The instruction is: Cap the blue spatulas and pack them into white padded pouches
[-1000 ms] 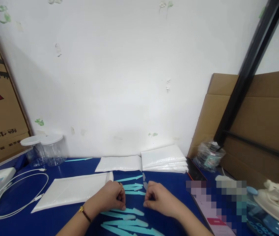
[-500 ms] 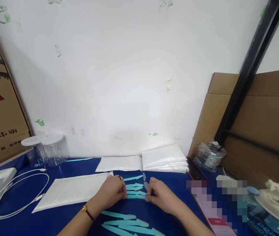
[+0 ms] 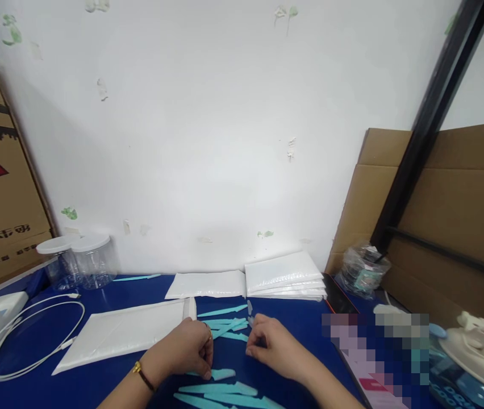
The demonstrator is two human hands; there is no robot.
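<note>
My left hand (image 3: pixel 186 347) is closed at the right end of a white padded envelope (image 3: pixel 126 332), its thumb and fingers pinched on the near end of a turquoise stick tool (image 3: pixel 224 374) lying on the blue table. My right hand (image 3: pixel 274 345) faces it, fingers curled and nearly together; whatever is between the fingertips is hidden. Between the hands, several turquoise sticks (image 3: pixel 222 311) lie in a crossed group. Small translucent pieces (image 3: pixel 249 307) rest at their right, one partly behind my right fingers. Nearer me is another group of turquoise sticks (image 3: pixel 225 388).
White padded envelopes (image 3: pixel 284 274) are stacked against the wall, with another (image 3: pixel 208 284) beside them. Left are clear jars (image 3: pixel 92 261), a white cable (image 3: pixel 33 301) and a cardboard box (image 3: pixel 3 199). Right are a dark-edged flat object (image 3: pixel 339 295), a wrapped container (image 3: pixel 363 270) and a blue bottle (image 3: pixel 463 375).
My left hand has moved down and slightly left to the nearer stick. My right hand has shifted slightly left and down. One stick now lies slanted across the middle group.
</note>
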